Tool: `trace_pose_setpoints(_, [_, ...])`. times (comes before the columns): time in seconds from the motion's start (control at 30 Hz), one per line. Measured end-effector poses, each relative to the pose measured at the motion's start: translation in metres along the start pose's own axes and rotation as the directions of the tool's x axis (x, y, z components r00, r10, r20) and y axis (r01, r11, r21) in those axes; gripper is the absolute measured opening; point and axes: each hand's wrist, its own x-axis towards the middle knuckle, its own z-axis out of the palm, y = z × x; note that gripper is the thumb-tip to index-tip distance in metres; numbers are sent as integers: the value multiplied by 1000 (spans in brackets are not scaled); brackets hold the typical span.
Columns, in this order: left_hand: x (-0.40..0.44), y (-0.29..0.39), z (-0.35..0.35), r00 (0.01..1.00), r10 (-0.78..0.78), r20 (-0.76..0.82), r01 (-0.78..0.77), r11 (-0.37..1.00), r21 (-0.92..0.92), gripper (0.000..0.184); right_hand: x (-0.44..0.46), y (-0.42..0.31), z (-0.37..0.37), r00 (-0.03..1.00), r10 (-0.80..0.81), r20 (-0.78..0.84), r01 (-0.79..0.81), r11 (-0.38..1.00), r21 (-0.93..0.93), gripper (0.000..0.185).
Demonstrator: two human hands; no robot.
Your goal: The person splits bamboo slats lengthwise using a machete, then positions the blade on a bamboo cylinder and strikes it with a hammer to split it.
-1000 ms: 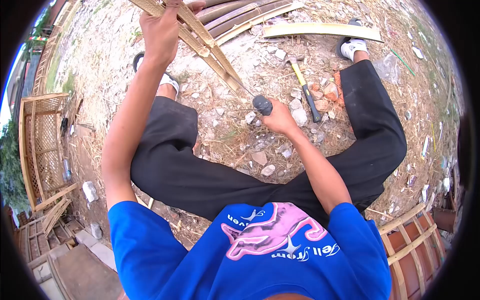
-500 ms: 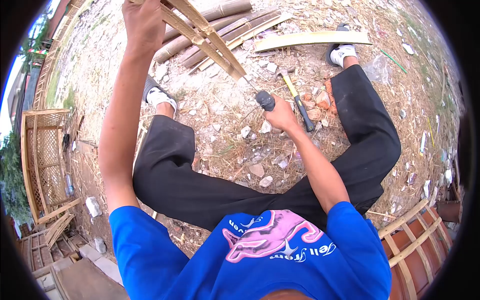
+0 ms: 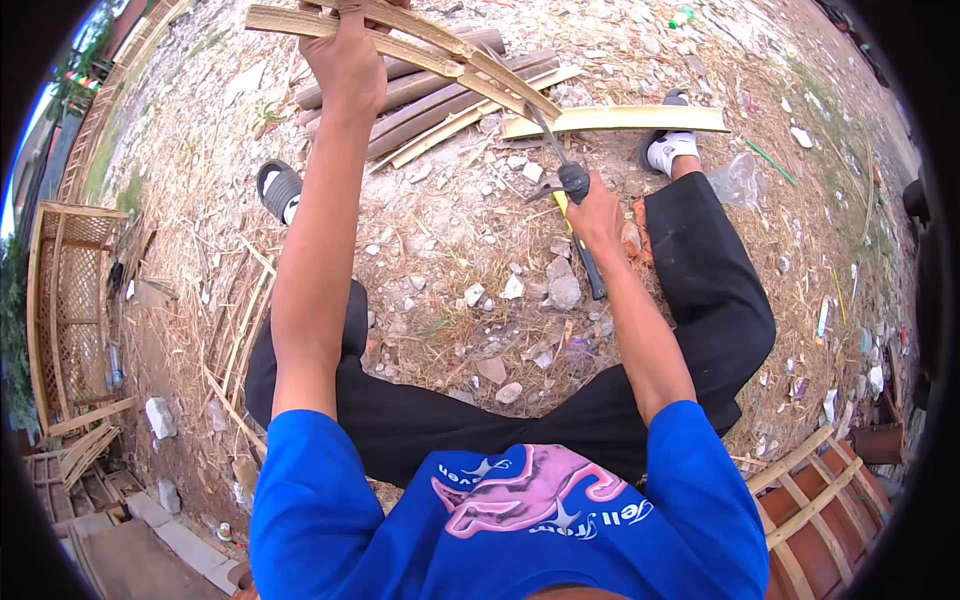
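Note:
My left hand (image 3: pixel 345 70), at the top left, is closed around split bamboo strips (image 3: pixel 425 58) that slant down to the right. My right hand (image 3: pixel 597 213) grips the dark handle of a knife (image 3: pixel 551 143). Its blade points up and left, reaching the right-hand ends of the strips; whether it sits between them or only against one I cannot tell. Just below my right hand a hammer (image 3: pixel 590 268) with a yellow and black handle lies on the ground, partly covered by that hand.
Behind the strips lie several bamboo poles (image 3: pixel 440 105). A pale split bamboo length (image 3: pixel 630 120) rests by my right foot (image 3: pixel 672 150). Stones, straw and a clear plastic bag (image 3: pixel 735 182) litter the ground. Lattice panels (image 3: pixel 80 310) stand left; a wooden frame (image 3: pixel 815 500) is at lower right.
The bamboo strips have swung flatter, with their ends further right. My left hand has shifted right and down in view, and my right hand slightly right; more of the blade shows.

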Motion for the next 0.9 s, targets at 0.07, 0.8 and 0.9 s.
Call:
trace_pose_setpoints(0.07, [-4, 7, 3, 1000, -19, 5, 18, 999, 37, 29, 5, 9, 9, 991, -110, 80, 98, 985, 143, 37])
trace_pose_setpoints(0.8, [-104, 24, -30, 959, 262, -109, -257, 965, 58, 36, 69, 17, 6, 848, -401, 347, 445, 894, -54, 37])
trace_pose_setpoints(0.9, [-103, 32, -54, 948, 247, -202, -252, 968, -1, 36, 49, 25, 7, 917, -331, 222, 364, 923, -126, 37])
